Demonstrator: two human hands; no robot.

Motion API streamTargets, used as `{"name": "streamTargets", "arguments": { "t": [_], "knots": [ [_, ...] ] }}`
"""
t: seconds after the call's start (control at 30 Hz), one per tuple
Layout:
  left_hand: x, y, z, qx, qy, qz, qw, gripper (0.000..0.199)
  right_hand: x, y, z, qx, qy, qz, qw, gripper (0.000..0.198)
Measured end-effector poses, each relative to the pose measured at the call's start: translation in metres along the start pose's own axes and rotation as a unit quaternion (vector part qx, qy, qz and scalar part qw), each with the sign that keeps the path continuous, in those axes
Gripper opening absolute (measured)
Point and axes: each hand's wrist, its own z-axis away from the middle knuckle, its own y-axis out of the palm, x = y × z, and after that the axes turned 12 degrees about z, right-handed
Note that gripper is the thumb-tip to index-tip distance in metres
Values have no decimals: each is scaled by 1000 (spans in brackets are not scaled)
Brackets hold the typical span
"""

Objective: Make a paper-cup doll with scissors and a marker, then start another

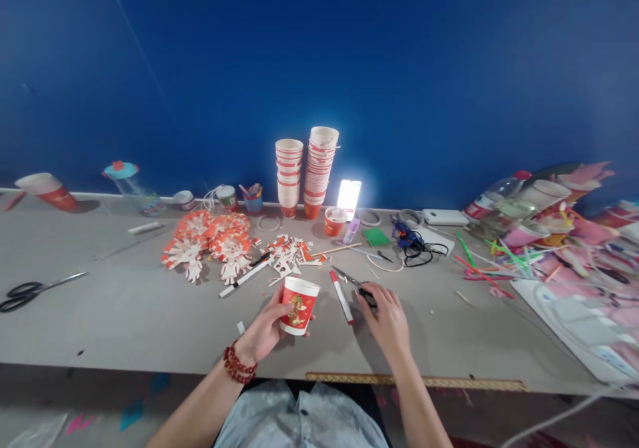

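Note:
My left hand (267,329) holds a red paper cup (298,307) with a white rim and a cartoon print, upright above the table. Fingers wrap its side, and the thumb lies across the front. At the right, my right hand (387,318) curls over the black handles of a pair of scissors (350,277), whose blades point away to the left on the tabletop. Between the two hands lies a white marker with red ends (341,297). Beyond the cup are orange and white paper scraps (289,256) and several cut-out paper figures (204,243).
Two tall stacks of paper cups (320,168) stand by the blue wall, beside a lit phone (349,196). A glue gun with black cord (409,238) lies right of them. Bottles and pink scraps (599,248) crowd the right. Other scissors (34,291) lie far left.

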Motion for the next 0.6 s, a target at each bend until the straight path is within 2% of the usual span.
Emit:
{"name": "streamTargets", "arguments": {
  "t": [0.17,0.33,0.4,0.47,0.53,0.6],
  "knots": [
    [-1,-1,1,-23,20,-44,999,50,-7,3,1,15,0,69,998,28],
    [-7,1,3,-43,65,-157,985,46,-19,3,5,26,-12,85,996,25],
    [-11,1,3,-45,102,-228,967,46,-20,1,6,21,-24,113,993,24],
    [-15,0,3,-52,151,-316,935,45,-20,-2,4,29,-23,149,988,21],
    [-18,-3,3,-62,183,-379,905,43,-22,-5,0,57,-2,170,984,14],
    [-22,-6,4,-63,186,-401,895,41,-25,-8,-4,97,38,160,982,10]
  ]
}}
